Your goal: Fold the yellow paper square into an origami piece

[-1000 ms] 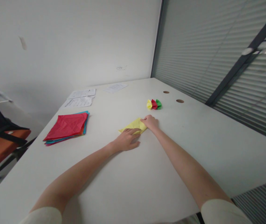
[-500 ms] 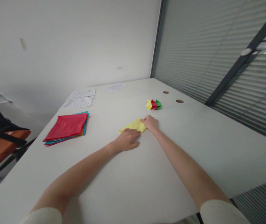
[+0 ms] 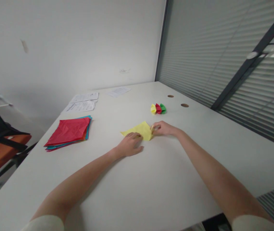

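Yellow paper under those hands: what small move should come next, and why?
Perhaps fold the right end of the yellow paper inward: the right hand seems to pinch that end, while the left hand rests on the near edge and could steady it.

Room between stack [image 3: 68, 131] and yellow paper [image 3: 143, 128]

The right hand [image 3: 163, 128] has moved to the right: before, it lay over the right end of the paper [image 3: 143, 130]; now its fingertips pinch this end, which looks slightly raised. The right forearm [image 3: 211, 166] has swung outward also.
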